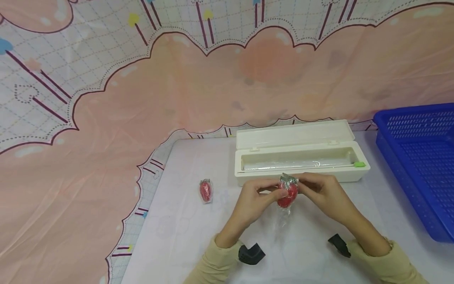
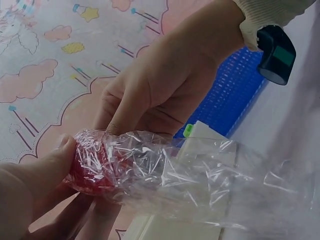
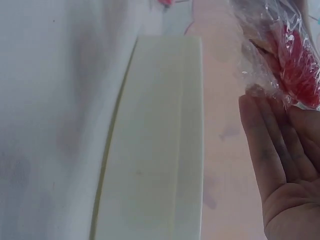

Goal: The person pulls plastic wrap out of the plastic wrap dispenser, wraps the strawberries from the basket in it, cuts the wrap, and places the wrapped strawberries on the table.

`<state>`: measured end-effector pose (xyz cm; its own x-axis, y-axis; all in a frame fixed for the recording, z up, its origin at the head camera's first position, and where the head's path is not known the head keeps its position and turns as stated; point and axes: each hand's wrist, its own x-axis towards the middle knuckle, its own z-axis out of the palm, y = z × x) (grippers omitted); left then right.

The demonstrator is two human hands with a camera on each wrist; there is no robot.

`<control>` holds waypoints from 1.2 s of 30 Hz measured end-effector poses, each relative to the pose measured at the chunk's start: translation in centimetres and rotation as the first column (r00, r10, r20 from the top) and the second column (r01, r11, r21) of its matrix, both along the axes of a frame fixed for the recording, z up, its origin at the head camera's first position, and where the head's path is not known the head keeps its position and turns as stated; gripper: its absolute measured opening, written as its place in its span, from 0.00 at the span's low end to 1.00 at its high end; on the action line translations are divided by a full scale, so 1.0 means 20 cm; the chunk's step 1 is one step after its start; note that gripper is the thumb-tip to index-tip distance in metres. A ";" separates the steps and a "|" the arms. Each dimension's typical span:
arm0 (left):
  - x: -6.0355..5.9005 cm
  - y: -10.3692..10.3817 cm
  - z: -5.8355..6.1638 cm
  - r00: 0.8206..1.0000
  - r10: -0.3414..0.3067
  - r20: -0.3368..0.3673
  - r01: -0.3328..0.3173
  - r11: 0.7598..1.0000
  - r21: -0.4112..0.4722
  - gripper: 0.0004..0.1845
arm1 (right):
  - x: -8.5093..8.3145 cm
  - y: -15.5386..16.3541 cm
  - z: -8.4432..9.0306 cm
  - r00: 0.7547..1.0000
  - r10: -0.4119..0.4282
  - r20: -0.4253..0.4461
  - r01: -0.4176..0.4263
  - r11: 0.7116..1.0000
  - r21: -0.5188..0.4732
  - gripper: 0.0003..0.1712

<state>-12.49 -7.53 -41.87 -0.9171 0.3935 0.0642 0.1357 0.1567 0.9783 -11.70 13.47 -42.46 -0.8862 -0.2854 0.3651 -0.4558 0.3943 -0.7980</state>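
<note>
A red strawberry (image 1: 288, 195) with a dark green top is loosely wrapped in clear cling film (image 2: 200, 175), whose long loose end hangs toward the person. My left hand (image 1: 252, 200) pinches the wrapped fruit from the left, thumb on its front. On the other side my right hand (image 1: 320, 193) pinches the wrapping at the fruit's edge between thumb and fingers, as the right wrist view (image 3: 287, 145) shows. Both hands hold it up just in front of a white cling film box (image 1: 301, 174), its lid raised and a film roll inside.
A second wrapped strawberry (image 1: 205, 191) lies on the white table to the left. A blue plastic basket (image 1: 408, 185) stands at the right. A green slider (image 1: 359, 164) sits at the box's right end. Behind hangs a pink patterned cloth (image 1: 198, 90).
</note>
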 end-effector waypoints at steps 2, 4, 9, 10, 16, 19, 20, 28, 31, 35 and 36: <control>0.00 0.00 0.00 1.000 -0.001 -0.004 0.001 1.000 0.021 0.15 | 0.00 0.01 0.00 0.999 0.023 0.034 -0.022 0.999 -0.033 0.15; 0.00 0.01 0.00 1.000 0.005 -0.029 -0.004 1.000 0.024 0.15 | 0.00 0.01 0.00 0.997 0.046 0.063 -0.042 0.997 -0.063 0.15; 0.01 0.01 0.00 0.996 0.049 -0.073 -0.050 0.999 -0.014 0.15 | -0.01 0.02 0.01 0.989 0.089 0.117 -0.076 0.991 -0.114 0.14; 0.01 0.01 0.00 0.996 0.054 -0.075 -0.055 0.998 -0.015 0.15 | -0.01 0.02 0.01 0.989 0.089 0.122 -0.075 0.991 -0.115 0.14; 0.00 0.01 -0.01 0.994 0.042 -0.104 -0.043 0.999 -0.008 0.15 | 0.00 0.03 0.01 0.985 0.108 0.136 -0.088 0.985 -0.148 0.15; 0.00 0.01 -0.01 0.996 0.025 -0.088 -0.022 0.999 0.033 0.15 | 0.00 0.03 0.01 0.983 0.120 0.136 -0.097 0.982 -0.161 0.15; 0.00 0.01 -0.01 0.997 0.017 -0.081 -0.013 0.999 0.050 0.15 | 0.00 0.03 0.01 0.983 0.124 0.137 -0.100 0.981 -0.165 0.15; 0.00 0.00 -0.01 0.998 0.058 -0.014 -0.057 0.992 0.112 0.16 | 0.00 0.01 0.00 0.968 0.147 0.204 -0.104 0.973 -0.207 0.17; 0.00 0.00 -0.01 0.995 0.102 -0.010 -0.101 0.992 0.079 0.15 | 0.00 0.00 0.01 0.961 0.134 0.242 -0.083 0.975 -0.208 0.19; 0.00 0.00 -0.01 0.990 0.140 0.005 -0.140 0.987 0.077 0.14 | 0.01 -0.02 0.02 0.952 0.123 0.279 -0.069 0.978 -0.196 0.22; 0.00 0.00 -0.01 0.989 0.148 0.010 -0.149 0.986 0.082 0.14 | 0.02 -0.03 0.02 0.952 0.118 0.283 -0.066 0.980 -0.186 0.23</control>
